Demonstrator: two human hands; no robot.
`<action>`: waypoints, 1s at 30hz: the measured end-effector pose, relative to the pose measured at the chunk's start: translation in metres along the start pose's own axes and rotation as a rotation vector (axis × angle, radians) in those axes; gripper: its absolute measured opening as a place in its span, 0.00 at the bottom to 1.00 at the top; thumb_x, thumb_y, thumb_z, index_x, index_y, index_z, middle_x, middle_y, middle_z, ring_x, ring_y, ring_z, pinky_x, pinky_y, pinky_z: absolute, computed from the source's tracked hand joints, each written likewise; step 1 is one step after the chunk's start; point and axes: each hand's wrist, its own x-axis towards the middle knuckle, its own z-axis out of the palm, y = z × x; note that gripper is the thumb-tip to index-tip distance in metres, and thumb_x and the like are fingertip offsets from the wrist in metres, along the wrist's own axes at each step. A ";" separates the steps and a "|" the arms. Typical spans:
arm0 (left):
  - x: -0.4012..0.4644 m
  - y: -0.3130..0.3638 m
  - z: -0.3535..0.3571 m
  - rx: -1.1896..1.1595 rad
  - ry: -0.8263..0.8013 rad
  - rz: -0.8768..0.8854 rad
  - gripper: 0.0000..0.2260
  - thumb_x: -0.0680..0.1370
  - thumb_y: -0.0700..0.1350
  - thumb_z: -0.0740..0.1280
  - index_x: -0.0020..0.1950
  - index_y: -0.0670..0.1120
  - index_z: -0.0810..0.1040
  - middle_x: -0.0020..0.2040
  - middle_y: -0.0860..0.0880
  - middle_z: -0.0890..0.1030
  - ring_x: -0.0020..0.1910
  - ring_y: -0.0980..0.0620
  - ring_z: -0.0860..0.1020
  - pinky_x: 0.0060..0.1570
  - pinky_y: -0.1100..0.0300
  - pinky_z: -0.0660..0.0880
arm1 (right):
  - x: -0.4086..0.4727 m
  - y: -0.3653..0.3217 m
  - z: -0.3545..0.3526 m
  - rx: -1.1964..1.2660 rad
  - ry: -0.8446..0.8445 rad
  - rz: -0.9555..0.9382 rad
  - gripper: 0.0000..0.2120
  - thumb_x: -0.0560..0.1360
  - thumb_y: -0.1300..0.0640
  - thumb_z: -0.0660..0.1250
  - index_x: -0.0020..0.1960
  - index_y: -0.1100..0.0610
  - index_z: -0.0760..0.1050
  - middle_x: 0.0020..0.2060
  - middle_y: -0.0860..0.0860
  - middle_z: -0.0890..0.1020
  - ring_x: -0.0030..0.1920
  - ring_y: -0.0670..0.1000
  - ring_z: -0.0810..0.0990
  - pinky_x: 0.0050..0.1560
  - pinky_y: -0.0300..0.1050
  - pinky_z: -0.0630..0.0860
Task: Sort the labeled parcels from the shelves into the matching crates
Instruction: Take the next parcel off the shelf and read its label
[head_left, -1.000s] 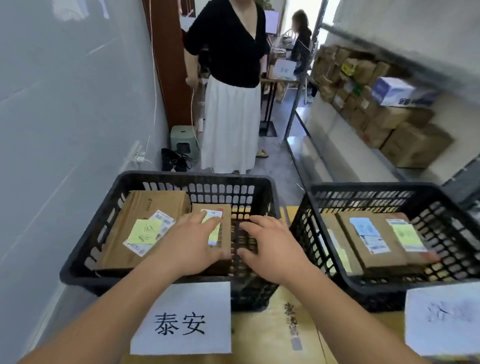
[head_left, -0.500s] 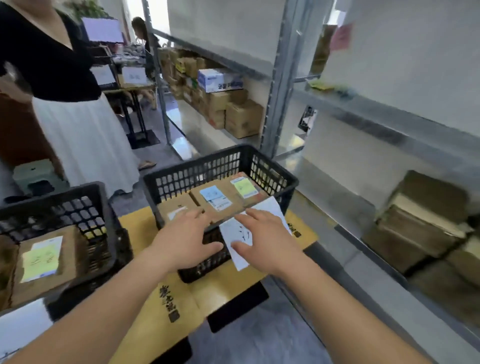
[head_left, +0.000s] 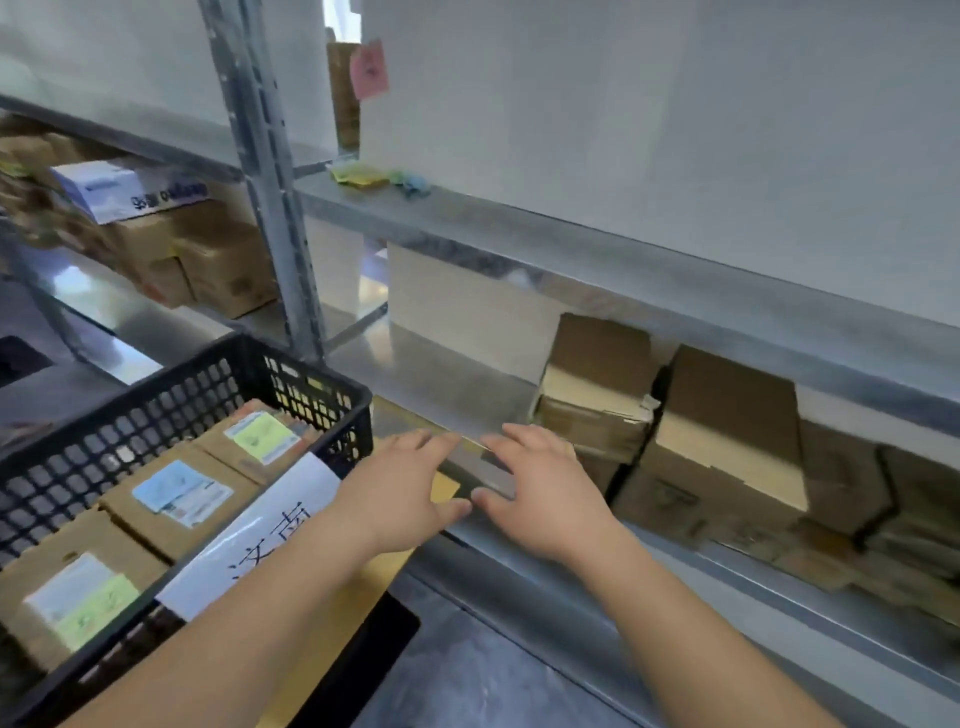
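Observation:
A black mesh crate (head_left: 311, 374) stands at the lower left with a white paper label (head_left: 249, 535) on its near rim. Three brown parcels lie inside it, one (head_left: 176, 499) with a blue note, the others with green notes. Brown cardboard parcels (head_left: 727, 441) are stacked on the lower metal shelf (head_left: 441, 384) at the right. My left hand (head_left: 405, 493) and my right hand (head_left: 540, 493) reach forward side by side, fingers spread and empty, over the shelf's front edge just left of those parcels.
A grey upright post (head_left: 270, 197) divides the shelving. More brown boxes and a white-blue box (head_left: 130, 192) sit on the shelf bay at the far left. Sticky notes (head_left: 358, 174) lie on the upper shelf. The crate rests on a yellow-brown table (head_left: 441, 488).
My view has swung right, from the left crate past the right crate to the shelf. Both hands left the crates and now reach toward the shelf parcels. The standing person is out of view.

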 end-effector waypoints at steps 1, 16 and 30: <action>0.016 0.006 0.001 -0.011 -0.009 0.028 0.38 0.75 0.67 0.65 0.80 0.59 0.55 0.79 0.52 0.63 0.76 0.46 0.60 0.72 0.48 0.65 | 0.006 0.012 -0.005 -0.004 0.016 0.038 0.32 0.78 0.38 0.65 0.79 0.46 0.62 0.79 0.50 0.63 0.79 0.55 0.56 0.80 0.55 0.52; 0.206 0.049 0.010 -0.149 -0.164 0.254 0.31 0.77 0.70 0.55 0.78 0.66 0.51 0.76 0.42 0.66 0.73 0.38 0.67 0.69 0.45 0.69 | 0.084 0.133 -0.060 -0.015 -0.019 0.596 0.32 0.81 0.39 0.60 0.82 0.43 0.56 0.82 0.58 0.53 0.75 0.68 0.64 0.74 0.54 0.64; 0.217 0.073 0.031 -0.442 -0.068 0.079 0.17 0.81 0.56 0.64 0.70 0.57 0.71 0.63 0.52 0.79 0.53 0.51 0.80 0.48 0.63 0.75 | 0.108 0.164 -0.068 0.110 -0.138 0.503 0.37 0.77 0.50 0.66 0.83 0.50 0.55 0.79 0.54 0.66 0.80 0.55 0.59 0.76 0.46 0.64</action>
